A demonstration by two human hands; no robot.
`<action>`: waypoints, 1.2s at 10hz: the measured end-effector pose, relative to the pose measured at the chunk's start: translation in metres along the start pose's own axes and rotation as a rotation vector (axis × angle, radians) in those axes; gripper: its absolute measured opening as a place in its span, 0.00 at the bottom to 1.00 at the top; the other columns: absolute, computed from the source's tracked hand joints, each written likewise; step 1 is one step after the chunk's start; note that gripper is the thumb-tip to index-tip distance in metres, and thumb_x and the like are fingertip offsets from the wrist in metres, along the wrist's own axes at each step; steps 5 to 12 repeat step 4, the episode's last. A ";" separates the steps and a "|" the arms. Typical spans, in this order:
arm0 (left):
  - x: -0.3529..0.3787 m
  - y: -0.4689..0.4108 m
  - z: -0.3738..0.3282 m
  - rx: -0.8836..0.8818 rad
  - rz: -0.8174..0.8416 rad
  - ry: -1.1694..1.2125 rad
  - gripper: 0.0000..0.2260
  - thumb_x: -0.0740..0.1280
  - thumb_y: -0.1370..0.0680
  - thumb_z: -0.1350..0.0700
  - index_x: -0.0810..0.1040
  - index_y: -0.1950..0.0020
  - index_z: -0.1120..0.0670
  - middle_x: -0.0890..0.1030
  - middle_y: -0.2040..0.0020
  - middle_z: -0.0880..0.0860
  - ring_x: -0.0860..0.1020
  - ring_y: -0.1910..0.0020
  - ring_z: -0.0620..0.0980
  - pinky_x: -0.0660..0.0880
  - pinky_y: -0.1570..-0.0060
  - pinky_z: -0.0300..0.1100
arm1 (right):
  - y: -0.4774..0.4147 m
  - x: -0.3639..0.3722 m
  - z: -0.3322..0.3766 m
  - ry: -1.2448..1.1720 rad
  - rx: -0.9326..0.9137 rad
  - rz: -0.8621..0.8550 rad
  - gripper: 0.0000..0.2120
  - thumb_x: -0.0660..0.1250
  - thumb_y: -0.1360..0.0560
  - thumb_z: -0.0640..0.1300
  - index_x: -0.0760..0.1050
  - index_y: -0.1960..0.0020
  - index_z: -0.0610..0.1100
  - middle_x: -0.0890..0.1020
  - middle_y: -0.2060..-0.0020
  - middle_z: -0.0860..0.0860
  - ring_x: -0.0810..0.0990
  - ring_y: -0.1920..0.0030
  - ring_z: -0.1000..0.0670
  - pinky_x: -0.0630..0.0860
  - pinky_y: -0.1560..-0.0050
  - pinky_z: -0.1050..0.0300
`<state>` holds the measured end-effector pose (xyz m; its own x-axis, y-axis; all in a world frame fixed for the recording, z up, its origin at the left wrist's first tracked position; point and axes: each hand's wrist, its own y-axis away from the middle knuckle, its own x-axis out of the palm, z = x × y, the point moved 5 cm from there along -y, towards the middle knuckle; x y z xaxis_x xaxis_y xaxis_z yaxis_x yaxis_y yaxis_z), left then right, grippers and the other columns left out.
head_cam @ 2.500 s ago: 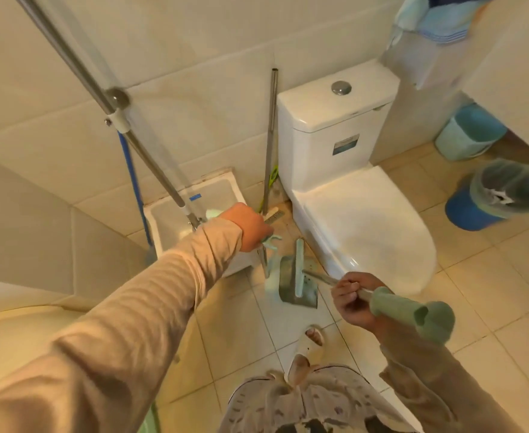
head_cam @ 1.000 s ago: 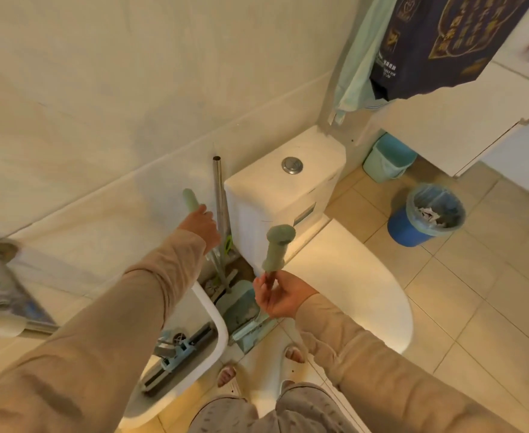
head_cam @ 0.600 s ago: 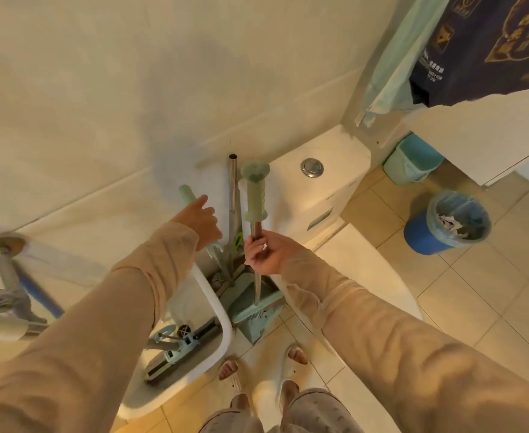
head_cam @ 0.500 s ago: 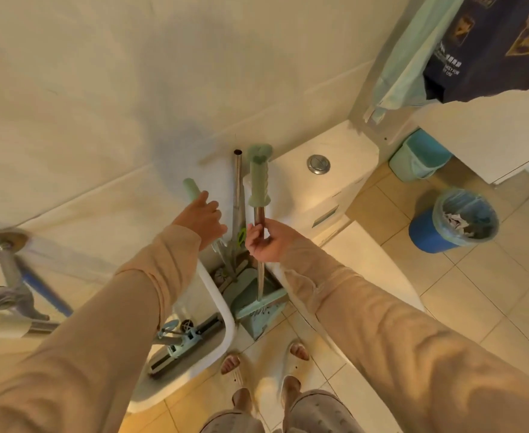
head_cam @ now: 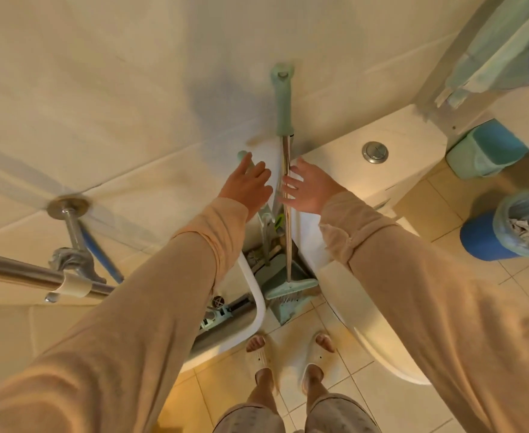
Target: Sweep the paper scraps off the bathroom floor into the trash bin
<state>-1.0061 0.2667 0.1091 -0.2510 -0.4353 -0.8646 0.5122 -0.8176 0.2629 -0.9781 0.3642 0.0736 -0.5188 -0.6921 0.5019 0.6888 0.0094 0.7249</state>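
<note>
Broom (head_cam: pixel 283 101) upright against the wall (head_cam: pixel 132 89), between left grip (head_cam: pixel 247 186) and right grip (head_cam: pixel 311 189), both released, fingers spread

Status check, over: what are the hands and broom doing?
Both open: left hand, right hand. Against wall, upright: broom. In trash bin: scraps.

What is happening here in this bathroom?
A person stands facing the wall beside the toilet. The broom stands upright against the wall, its head at the dustpan on the floor. Both hands are open: the right hand is at the broom's shaft and the left hand at the dustpan's handle, neither gripping. The bin holds paper scraps.
</note>
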 end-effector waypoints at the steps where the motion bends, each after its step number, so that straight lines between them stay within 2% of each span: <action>1: 0.005 0.006 0.001 -0.047 -0.006 0.049 0.16 0.62 0.22 0.60 0.72 0.35 0.57 0.68 0.30 0.58 0.58 0.26 0.58 0.48 0.27 0.58 | -0.002 -0.009 -0.003 0.100 -0.015 0.022 0.25 0.54 0.19 0.46 0.54 0.23 0.48 0.57 0.23 0.47 0.54 0.22 0.46 0.56 0.26 0.44; 2: 0.007 0.011 -0.003 -0.078 -0.028 0.082 0.20 0.62 0.22 0.61 0.66 0.30 0.57 0.61 0.26 0.58 0.52 0.24 0.58 0.45 0.26 0.58 | 0.010 -0.025 -0.016 0.190 -0.009 0.047 0.25 0.53 0.19 0.40 0.53 0.23 0.44 0.58 0.23 0.44 0.56 0.23 0.44 0.57 0.26 0.43; 3: 0.007 0.021 -0.008 -0.161 -0.105 0.128 0.29 0.60 0.22 0.60 0.53 0.24 0.53 0.50 0.22 0.56 0.45 0.23 0.56 0.34 0.30 0.58 | 0.036 -0.057 -0.048 0.398 0.060 0.048 0.27 0.55 0.21 0.33 0.54 0.24 0.40 0.64 0.26 0.39 0.65 0.27 0.40 0.67 0.31 0.43; 4: 0.019 0.052 -0.035 -0.204 -0.114 0.288 0.32 0.61 0.24 0.62 0.50 0.23 0.51 0.48 0.22 0.54 0.45 0.23 0.56 0.29 0.34 0.57 | 0.076 -0.101 -0.106 0.522 0.200 -0.098 0.19 0.59 0.20 0.40 0.65 0.30 0.39 0.77 0.38 0.40 0.78 0.43 0.42 0.78 0.50 0.52; 12: 0.019 0.052 -0.035 -0.204 -0.114 0.288 0.32 0.61 0.24 0.62 0.50 0.23 0.51 0.48 0.22 0.54 0.45 0.23 0.56 0.29 0.34 0.57 | 0.076 -0.101 -0.106 0.522 0.200 -0.098 0.19 0.59 0.20 0.40 0.65 0.30 0.39 0.77 0.38 0.40 0.78 0.43 0.42 0.78 0.50 0.52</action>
